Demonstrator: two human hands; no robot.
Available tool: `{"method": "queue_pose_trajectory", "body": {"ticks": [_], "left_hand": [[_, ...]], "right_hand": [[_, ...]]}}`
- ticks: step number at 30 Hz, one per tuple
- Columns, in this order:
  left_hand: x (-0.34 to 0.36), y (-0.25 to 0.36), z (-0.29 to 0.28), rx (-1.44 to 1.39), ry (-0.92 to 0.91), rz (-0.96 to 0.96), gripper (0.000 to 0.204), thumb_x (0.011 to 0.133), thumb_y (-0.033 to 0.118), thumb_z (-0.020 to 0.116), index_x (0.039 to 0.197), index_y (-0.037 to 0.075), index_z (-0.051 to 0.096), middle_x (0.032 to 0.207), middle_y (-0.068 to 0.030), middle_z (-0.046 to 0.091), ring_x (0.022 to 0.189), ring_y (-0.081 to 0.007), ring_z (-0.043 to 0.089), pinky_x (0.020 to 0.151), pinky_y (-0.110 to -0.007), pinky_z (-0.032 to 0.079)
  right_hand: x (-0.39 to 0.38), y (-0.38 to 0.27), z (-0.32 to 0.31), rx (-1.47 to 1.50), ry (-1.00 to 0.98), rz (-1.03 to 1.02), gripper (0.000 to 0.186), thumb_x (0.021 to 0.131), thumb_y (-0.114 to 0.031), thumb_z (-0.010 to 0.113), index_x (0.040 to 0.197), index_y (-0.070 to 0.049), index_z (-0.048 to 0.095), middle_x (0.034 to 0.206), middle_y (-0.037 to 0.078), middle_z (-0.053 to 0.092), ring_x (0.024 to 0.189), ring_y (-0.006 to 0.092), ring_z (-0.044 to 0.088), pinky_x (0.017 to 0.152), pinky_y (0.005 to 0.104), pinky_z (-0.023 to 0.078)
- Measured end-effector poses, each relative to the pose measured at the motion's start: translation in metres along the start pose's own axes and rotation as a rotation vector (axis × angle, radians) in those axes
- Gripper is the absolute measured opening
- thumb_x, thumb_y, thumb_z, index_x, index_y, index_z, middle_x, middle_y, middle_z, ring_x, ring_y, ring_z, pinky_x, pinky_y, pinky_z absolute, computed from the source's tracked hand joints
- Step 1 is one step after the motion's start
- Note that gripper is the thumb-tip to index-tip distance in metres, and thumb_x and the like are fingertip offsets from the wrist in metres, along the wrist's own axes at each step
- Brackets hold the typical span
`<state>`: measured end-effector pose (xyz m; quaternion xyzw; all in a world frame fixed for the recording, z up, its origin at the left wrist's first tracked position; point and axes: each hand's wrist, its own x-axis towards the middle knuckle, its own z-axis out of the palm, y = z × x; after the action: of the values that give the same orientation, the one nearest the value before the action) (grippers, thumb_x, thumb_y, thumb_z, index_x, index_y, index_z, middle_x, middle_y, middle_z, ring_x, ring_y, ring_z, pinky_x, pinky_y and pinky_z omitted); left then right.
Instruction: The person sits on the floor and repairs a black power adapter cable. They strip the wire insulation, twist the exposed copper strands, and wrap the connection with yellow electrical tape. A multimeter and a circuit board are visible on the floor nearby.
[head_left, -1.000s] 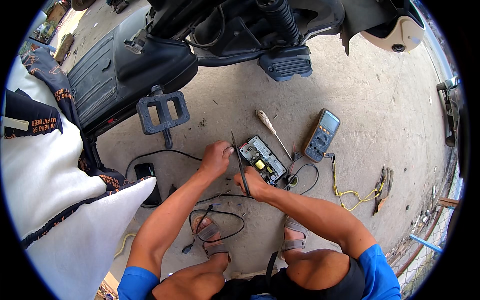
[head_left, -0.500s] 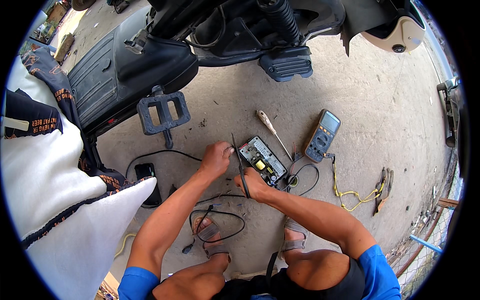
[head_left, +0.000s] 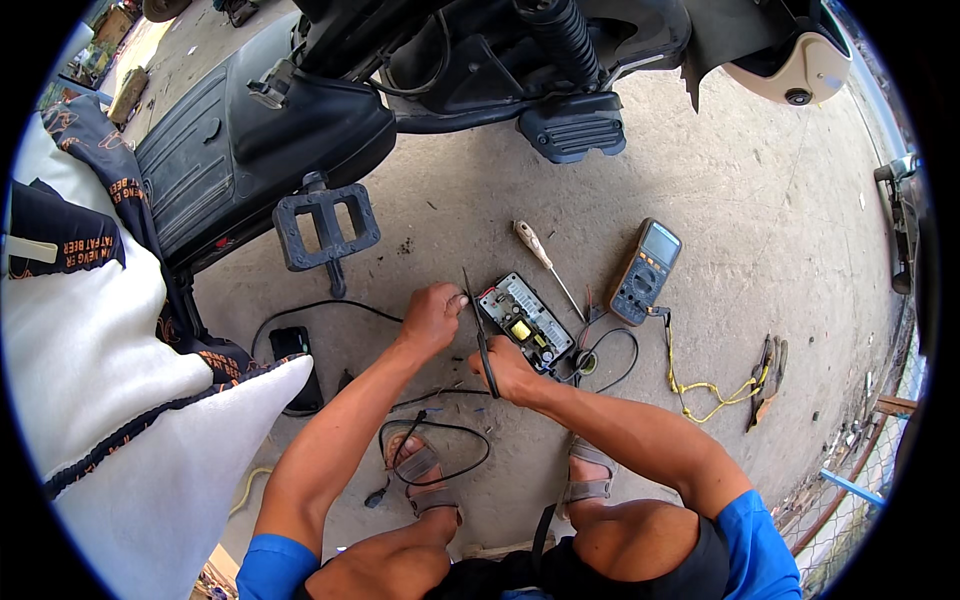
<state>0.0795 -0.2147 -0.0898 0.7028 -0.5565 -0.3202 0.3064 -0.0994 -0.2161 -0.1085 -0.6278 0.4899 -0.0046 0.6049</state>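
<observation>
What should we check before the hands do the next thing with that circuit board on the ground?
1. Right hand has a firm hold on the black scissors: ok, fingers wrapped round the handles.
2. Left hand is clear of the blades: cannot tell, its fingertips sit right beside them.
3. Circuit board lies flat on the concrete: ok.
4. Multimeter is within reach: ok, just to the board's right.
5. Screwdriver is out of the way: ok, lying beyond the board.
6. Loose black cable is clear of the sandalled feet: not ok, it loops over the left foot.
</observation>
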Motion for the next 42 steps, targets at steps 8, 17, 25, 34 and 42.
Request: {"method": "queue_pose_trajectory", "body": {"ticks": [8,17,25,34,42], "left_hand": [[0.0,-0.004,-0.003,-0.005,-0.026,-0.079,0.017,0.093,0.012,0.067,0.088,-0.004,0.066,0.072,-0.019,0.06,0.064,-0.0269,0.058,0.062,-0.041,0.045],[-0.014,-0.024,-0.008,-0.183,0.09,-0.07,0.012,0.094,0.005,0.065,0.105,0.0,0.065,0.087,-0.0094,0.068,0.079,-0.0168,0.06,0.073,-0.034,0.05],[-0.025,-0.028,-0.017,-0.35,-0.002,-0.112,0.014,0.092,-0.002,0.063,0.106,0.001,0.059,0.09,-0.0041,0.063,0.087,-0.012,0.06,0.08,-0.031,0.048],[-0.032,-0.022,-0.019,-0.503,-0.049,-0.081,0.018,0.091,-0.008,0.06,0.105,0.004,0.059,0.097,-0.0028,0.063,0.095,-0.0121,0.06,0.089,-0.03,0.047],[-0.037,-0.008,-0.026,-0.455,-0.056,-0.045,0.019,0.091,-0.009,0.058,0.105,0.005,0.057,0.103,-0.0019,0.062,0.101,-0.0123,0.057,0.095,-0.03,0.044]], "right_hand": [[-0.011,-0.022,-0.009,0.02,0.018,0.085,0.039,0.074,-0.026,0.061,0.068,0.013,0.054,0.06,0.025,0.053,0.057,0.0318,0.056,0.06,0.0465,0.046],[-0.032,-0.03,-0.011,0.035,-0.081,0.086,0.049,0.081,-0.035,0.062,0.083,0.014,0.064,0.079,0.039,0.062,0.085,0.0513,0.068,0.075,0.0519,0.052],[-0.068,-0.001,-0.007,-0.046,-0.108,0.046,0.047,0.083,-0.035,0.066,0.081,0.011,0.061,0.079,0.036,0.063,0.082,0.0517,0.065,0.072,0.0531,0.051],[-0.107,0.009,-0.028,-0.154,-0.055,-0.013,0.047,0.084,-0.036,0.07,0.085,0.008,0.055,0.077,0.033,0.062,0.078,0.0524,0.062,0.071,0.0546,0.049],[-0.13,0.011,-0.044,-0.21,0.007,-0.068,0.048,0.087,-0.039,0.07,0.085,0.007,0.054,0.073,0.031,0.061,0.075,0.0513,0.062,0.069,0.0539,0.049]]}}
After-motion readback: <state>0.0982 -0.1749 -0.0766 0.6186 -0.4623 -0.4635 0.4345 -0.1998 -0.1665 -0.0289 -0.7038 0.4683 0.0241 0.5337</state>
